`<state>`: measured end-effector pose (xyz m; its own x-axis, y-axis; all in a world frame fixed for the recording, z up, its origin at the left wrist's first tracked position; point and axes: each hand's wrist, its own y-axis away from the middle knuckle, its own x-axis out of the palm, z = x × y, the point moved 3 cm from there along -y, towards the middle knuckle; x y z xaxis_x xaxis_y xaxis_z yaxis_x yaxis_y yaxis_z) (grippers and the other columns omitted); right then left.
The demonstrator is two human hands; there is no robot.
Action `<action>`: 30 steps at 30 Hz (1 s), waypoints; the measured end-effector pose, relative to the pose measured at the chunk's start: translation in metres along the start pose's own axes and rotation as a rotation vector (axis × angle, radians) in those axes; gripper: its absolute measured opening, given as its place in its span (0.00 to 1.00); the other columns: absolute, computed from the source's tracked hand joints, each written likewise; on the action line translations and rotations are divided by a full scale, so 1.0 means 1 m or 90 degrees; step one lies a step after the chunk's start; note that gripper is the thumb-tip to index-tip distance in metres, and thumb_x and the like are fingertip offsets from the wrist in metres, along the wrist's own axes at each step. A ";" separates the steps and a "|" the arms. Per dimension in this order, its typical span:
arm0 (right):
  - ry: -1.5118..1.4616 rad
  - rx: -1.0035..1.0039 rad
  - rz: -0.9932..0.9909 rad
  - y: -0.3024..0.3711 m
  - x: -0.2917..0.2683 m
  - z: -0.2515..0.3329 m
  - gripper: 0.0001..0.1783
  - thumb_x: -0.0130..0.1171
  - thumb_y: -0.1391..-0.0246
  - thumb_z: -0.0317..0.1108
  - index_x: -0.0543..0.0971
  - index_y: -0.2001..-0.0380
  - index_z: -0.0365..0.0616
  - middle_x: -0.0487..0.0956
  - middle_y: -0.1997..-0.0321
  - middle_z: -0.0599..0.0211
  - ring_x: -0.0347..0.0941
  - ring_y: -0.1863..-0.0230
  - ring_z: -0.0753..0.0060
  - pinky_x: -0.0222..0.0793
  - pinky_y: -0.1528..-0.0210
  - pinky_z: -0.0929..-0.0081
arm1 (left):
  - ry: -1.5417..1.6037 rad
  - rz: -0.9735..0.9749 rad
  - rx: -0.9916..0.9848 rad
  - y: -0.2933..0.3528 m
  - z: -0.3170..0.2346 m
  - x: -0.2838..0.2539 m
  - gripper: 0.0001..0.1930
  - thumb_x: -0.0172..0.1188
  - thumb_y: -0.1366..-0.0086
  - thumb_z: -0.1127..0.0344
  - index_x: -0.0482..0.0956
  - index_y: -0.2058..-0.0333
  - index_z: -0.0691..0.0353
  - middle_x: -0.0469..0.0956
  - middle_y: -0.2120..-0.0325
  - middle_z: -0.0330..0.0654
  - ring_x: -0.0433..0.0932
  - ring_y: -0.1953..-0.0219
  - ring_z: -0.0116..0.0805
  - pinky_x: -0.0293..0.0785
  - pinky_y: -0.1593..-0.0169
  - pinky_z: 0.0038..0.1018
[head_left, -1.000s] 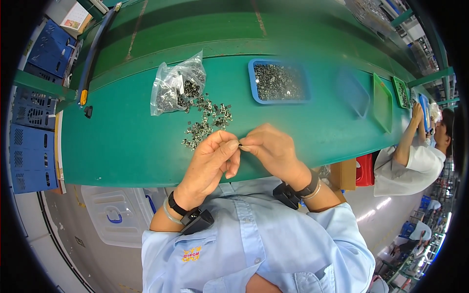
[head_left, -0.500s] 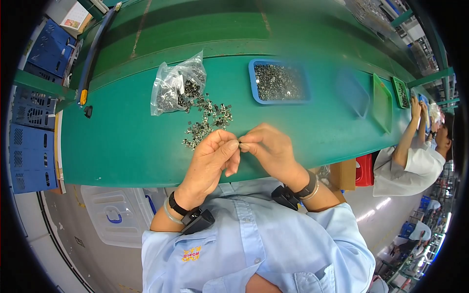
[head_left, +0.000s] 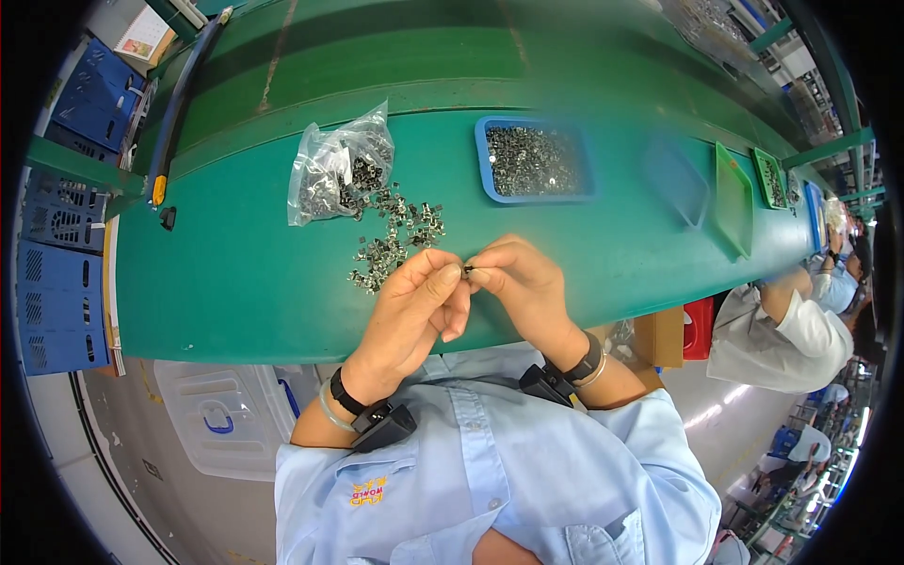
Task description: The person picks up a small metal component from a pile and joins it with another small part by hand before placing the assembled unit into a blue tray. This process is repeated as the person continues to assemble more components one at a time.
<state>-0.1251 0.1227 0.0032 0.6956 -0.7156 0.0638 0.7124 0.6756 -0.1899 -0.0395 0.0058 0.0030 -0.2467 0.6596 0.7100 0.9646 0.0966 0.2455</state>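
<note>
My left hand [head_left: 414,306] and my right hand [head_left: 523,282] meet fingertip to fingertip over the green table [head_left: 235,273], pinching one small dark metal part [head_left: 468,271] between them. Just beyond my left hand lies a loose pile of the same small metal parts [head_left: 395,235]. An open clear plastic bag [head_left: 334,169] with more such parts lies behind the pile. A blue tray [head_left: 535,160] filled with parts sits to the far right of the pile.
Green trays [head_left: 733,198] stand further right along the table. Another person in a white sleeve [head_left: 782,330] works at the right end. Blue crates [head_left: 52,245] are stacked at the left; a clear plastic bin [head_left: 221,424] sits under the table.
</note>
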 end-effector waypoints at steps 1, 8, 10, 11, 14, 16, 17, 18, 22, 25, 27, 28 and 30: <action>-0.063 0.037 -0.007 0.000 0.000 -0.001 0.03 0.58 0.48 0.22 0.77 0.69 0.37 0.75 0.67 0.64 0.73 0.68 0.74 0.72 0.65 0.78 | 0.045 0.018 -0.011 0.000 0.001 0.001 0.07 0.50 0.32 0.65 0.69 0.64 0.63 0.72 0.77 0.39 0.68 0.81 0.23 0.61 0.80 0.18; -0.110 0.060 -0.008 0.002 -0.001 -0.001 0.03 0.56 0.48 0.20 0.77 0.69 0.37 0.74 0.67 0.64 0.73 0.67 0.74 0.72 0.64 0.78 | 0.119 0.042 -0.032 -0.002 0.006 0.002 0.08 0.52 0.33 0.64 0.69 0.65 0.63 0.72 0.77 0.41 0.66 0.83 0.22 0.58 0.82 0.19; -0.104 0.054 -0.007 0.003 -0.001 -0.001 0.03 0.56 0.48 0.19 0.77 0.69 0.37 0.74 0.67 0.65 0.73 0.67 0.74 0.72 0.64 0.79 | 0.126 0.049 -0.034 -0.002 0.008 0.001 0.08 0.52 0.33 0.64 0.69 0.65 0.63 0.72 0.76 0.41 0.65 0.84 0.22 0.58 0.82 0.19; -0.105 0.055 -0.006 0.003 -0.001 -0.001 0.04 0.56 0.48 0.19 0.77 0.69 0.37 0.74 0.67 0.65 0.73 0.67 0.74 0.72 0.64 0.79 | 0.129 0.045 -0.034 -0.002 0.008 0.001 0.08 0.53 0.33 0.64 0.69 0.65 0.62 0.72 0.77 0.41 0.65 0.84 0.22 0.57 0.83 0.19; -0.107 0.055 -0.003 0.003 0.000 -0.002 0.04 0.57 0.48 0.20 0.77 0.68 0.37 0.74 0.67 0.65 0.73 0.67 0.74 0.72 0.64 0.79 | 0.134 0.039 -0.034 -0.002 0.009 -0.001 0.08 0.53 0.34 0.64 0.69 0.66 0.62 0.72 0.77 0.41 0.65 0.84 0.22 0.57 0.83 0.19; -0.101 0.045 0.008 0.004 0.000 -0.003 0.04 0.57 0.48 0.20 0.78 0.68 0.37 0.75 0.67 0.65 0.73 0.67 0.74 0.72 0.64 0.79 | 0.130 0.049 -0.030 -0.002 0.010 -0.002 0.08 0.54 0.34 0.64 0.69 0.66 0.62 0.72 0.78 0.41 0.65 0.84 0.21 0.56 0.83 0.18; -0.098 0.040 0.013 0.004 0.000 -0.003 0.04 0.57 0.48 0.20 0.78 0.68 0.38 0.75 0.67 0.65 0.73 0.67 0.75 0.72 0.64 0.79 | 0.128 0.054 -0.028 -0.002 0.010 -0.002 0.08 0.54 0.34 0.63 0.69 0.66 0.62 0.72 0.78 0.40 0.65 0.84 0.21 0.56 0.83 0.18; -0.098 0.040 0.013 0.004 0.000 -0.002 0.04 0.57 0.48 0.20 0.78 0.68 0.38 0.75 0.67 0.65 0.73 0.67 0.75 0.72 0.64 0.79 | 0.128 0.054 -0.028 -0.002 0.010 -0.002 0.08 0.54 0.34 0.63 0.69 0.66 0.62 0.72 0.78 0.40 0.65 0.84 0.21 0.56 0.83 0.18; -0.014 0.009 0.029 0.003 0.000 0.001 0.04 0.57 0.48 0.21 0.78 0.68 0.38 0.75 0.67 0.65 0.73 0.67 0.75 0.72 0.64 0.79 | 0.134 0.042 -0.031 -0.002 0.010 -0.002 0.08 0.54 0.34 0.63 0.69 0.67 0.61 0.72 0.80 0.39 0.65 0.84 0.22 0.56 0.83 0.18; 0.084 -0.059 0.021 0.003 0.000 0.001 0.04 0.57 0.48 0.21 0.78 0.67 0.39 0.75 0.67 0.65 0.73 0.66 0.75 0.72 0.64 0.80 | 0.122 0.013 -0.029 0.000 0.009 -0.002 0.09 0.53 0.33 0.62 0.69 0.67 0.61 0.71 0.81 0.38 0.65 0.84 0.22 0.57 0.82 0.19; 0.087 -0.073 0.021 0.003 0.000 0.000 0.05 0.58 0.48 0.21 0.78 0.67 0.39 0.75 0.67 0.65 0.73 0.66 0.75 0.72 0.64 0.80 | 0.119 0.014 -0.026 0.000 0.009 0.000 0.09 0.52 0.33 0.61 0.69 0.67 0.60 0.71 0.81 0.38 0.65 0.84 0.22 0.57 0.82 0.19; 0.090 -0.087 0.022 0.003 -0.001 0.000 0.05 0.58 0.48 0.21 0.78 0.67 0.39 0.75 0.66 0.65 0.73 0.66 0.75 0.72 0.64 0.80 | 0.115 0.015 -0.023 0.001 0.009 0.001 0.09 0.52 0.32 0.61 0.69 0.67 0.60 0.71 0.82 0.37 0.65 0.84 0.23 0.57 0.81 0.19; 0.094 -0.101 0.022 0.003 -0.001 0.001 0.05 0.58 0.49 0.21 0.78 0.67 0.39 0.75 0.66 0.65 0.73 0.66 0.75 0.72 0.64 0.79 | 0.111 0.017 -0.020 0.001 0.008 0.001 0.09 0.52 0.32 0.60 0.69 0.67 0.60 0.70 0.82 0.37 0.66 0.84 0.23 0.57 0.81 0.20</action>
<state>-0.1234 0.1253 0.0033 0.6901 -0.7185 -0.0867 0.6569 0.6721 -0.3417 -0.0378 0.0131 -0.0011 -0.2367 0.5215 0.8198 0.9682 0.0561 0.2439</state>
